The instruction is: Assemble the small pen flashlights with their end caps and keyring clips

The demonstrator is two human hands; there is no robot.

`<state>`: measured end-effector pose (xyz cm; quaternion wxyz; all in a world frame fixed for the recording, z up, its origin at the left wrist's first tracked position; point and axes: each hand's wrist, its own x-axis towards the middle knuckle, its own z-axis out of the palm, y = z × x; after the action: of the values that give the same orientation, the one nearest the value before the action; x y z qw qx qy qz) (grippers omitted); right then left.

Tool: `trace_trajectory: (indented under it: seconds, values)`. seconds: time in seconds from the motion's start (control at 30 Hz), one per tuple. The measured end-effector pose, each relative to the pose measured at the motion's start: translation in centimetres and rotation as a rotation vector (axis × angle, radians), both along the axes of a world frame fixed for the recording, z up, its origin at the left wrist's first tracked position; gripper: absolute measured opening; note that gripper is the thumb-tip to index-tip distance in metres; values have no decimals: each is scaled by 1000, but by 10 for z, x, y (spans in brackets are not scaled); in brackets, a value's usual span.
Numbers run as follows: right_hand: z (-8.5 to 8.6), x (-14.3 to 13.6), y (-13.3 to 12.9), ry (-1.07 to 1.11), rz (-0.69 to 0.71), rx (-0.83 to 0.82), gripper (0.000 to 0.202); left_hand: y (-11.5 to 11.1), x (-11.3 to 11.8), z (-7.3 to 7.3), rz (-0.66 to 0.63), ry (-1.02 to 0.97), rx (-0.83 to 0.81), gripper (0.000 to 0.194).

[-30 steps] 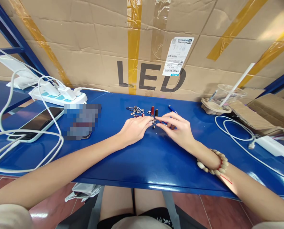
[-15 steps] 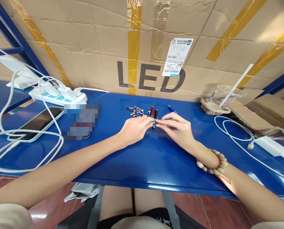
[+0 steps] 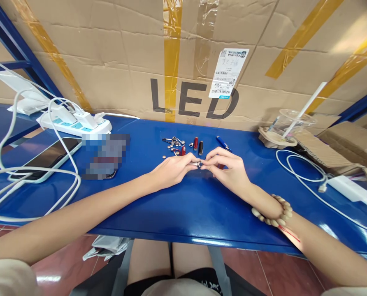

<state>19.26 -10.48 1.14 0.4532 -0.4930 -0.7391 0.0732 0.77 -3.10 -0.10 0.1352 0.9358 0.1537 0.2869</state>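
My left hand (image 3: 173,170) pinches a small silver metal tube (image 3: 196,163) between thumb and fingers, its round dark end turned to the right. At that end, the thumb and forefinger of my right hand (image 3: 228,164) are pressed together; whatever they grip is too small to make out. Just behind my hands lie a red tube (image 3: 196,143), a black tube (image 3: 201,148) and a small silver piece (image 3: 191,144). Several button cells (image 3: 173,144) are scattered near my left fingers, beside another red tube (image 3: 183,151). Beyond my right hand lies a blue tube (image 3: 222,142).
On the left of the blue table (image 3: 159,218) are a white power strip (image 3: 78,125), looped white cables, a phone (image 3: 47,158) and a blurred-out item (image 3: 108,156). To the right are a clear cup (image 3: 296,119), a white charger (image 3: 351,189) and cardboard. A large carton (image 3: 115,61) stands behind.
Both hands have come slightly down towards me. The silver tube's round end now shows between my fingertips, and more of the loose parts behind my left hand are uncovered.
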Motion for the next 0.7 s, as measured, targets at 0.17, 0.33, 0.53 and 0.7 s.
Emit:
trace_trajectory:
  seconds: [0.17, 0.33, 0.53, 0.7]
  values:
    - [2, -5, -4, -4, -6, 10, 25, 0, 0, -2, -12, -38, 89, 24]
    - [3, -10, -6, 32, -31, -12, 29, 1, 0, -2, -38, -65, 173, 28]
    - [4, -12, -5, 110, -31, -122, 32, 3, 1, -4, -45, -104, 282, 27]
    - [4, -12, -4, 236, 6, -283, 36, 4, 2, -5, -45, -122, 303, 24]
